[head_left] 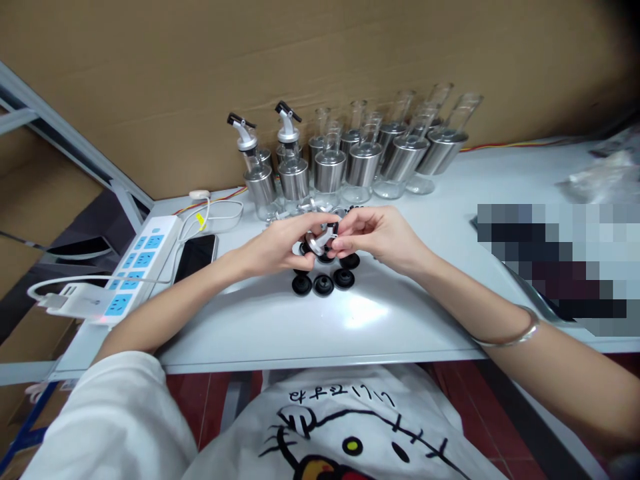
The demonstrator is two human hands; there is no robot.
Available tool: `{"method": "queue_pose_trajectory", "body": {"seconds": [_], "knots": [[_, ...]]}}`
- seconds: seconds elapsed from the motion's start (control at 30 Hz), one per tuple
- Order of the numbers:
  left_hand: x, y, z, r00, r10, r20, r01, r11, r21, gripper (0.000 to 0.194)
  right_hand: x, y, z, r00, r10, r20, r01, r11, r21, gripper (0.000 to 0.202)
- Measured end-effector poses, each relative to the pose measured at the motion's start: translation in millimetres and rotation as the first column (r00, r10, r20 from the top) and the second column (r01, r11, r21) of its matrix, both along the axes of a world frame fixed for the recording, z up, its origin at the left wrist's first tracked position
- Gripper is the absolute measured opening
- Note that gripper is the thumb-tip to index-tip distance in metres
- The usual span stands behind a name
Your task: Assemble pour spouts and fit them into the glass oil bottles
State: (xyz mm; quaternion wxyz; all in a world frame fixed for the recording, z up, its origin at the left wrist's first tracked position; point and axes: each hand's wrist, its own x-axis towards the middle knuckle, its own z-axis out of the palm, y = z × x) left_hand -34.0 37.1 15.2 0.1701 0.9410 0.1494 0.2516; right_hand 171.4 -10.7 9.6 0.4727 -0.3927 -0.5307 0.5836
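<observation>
At the left of the frame, a power strip [143,257] and a phone [200,252] are seen on the counter [260,327], and farther back 2 bottles [294,179] are topped with spouts. At the center, a silver-and-black pourer [316,245] is held above black caps [323,285], its round base gripped by the left hand [277,245] and its black part pinched by the right hand [384,237]. At the upper right, crumpled clear plastic [606,179] is seen.

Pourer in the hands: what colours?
The pourer is silver-grey with a black end; the head view shows it.
</observation>
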Motion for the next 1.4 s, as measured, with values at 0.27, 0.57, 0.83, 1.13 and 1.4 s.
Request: {"method": "queue_pose_trajectory", "body": {"seconds": [0.27, 0.57, 0.83, 1.13, 1.4], "knots": [[1.4, -6.3, 6.6, 1.0, 0.007, -0.02, -0.008, 0.997, -0.079, 0.051, 1.9, 0.8, 0.9, 0.996, 0.088, 0.001, -0.088, 0.996, 0.013, 0.027], [3.9, -15.2, 9.8, 0.994, -0.079, 0.077, 0.109, 0.811, -0.574, 0.073, 6.1, 3.0, -4.4, 0.991, 0.131, 0.02, -0.132, 0.988, 0.076, 0.033], [7.6, -21.2, 6.2, 0.996, -0.024, 0.091, 0.074, 0.794, -0.603, 0.061, 3.6, 1.3, -0.8, 0.985, 0.142, 0.102, -0.153, 0.982, 0.109, 0.029], [8.0, -21.6, 10.2, 0.998, 0.045, 0.044, -0.02, 0.895, -0.445, 0.047, 1.3, 0.9, -0.3, 0.981, 0.155, 0.115, -0.164, 0.983, 0.08, 0.025], [12.2, -25.9, 12.7, 0.988, 0.152, -0.041, -0.157, 0.971, -0.181, 0.036, 1.1, 1.6, -1.5, 0.973, 0.19, 0.132, -0.202, 0.976, 0.082, 0.02]]}}
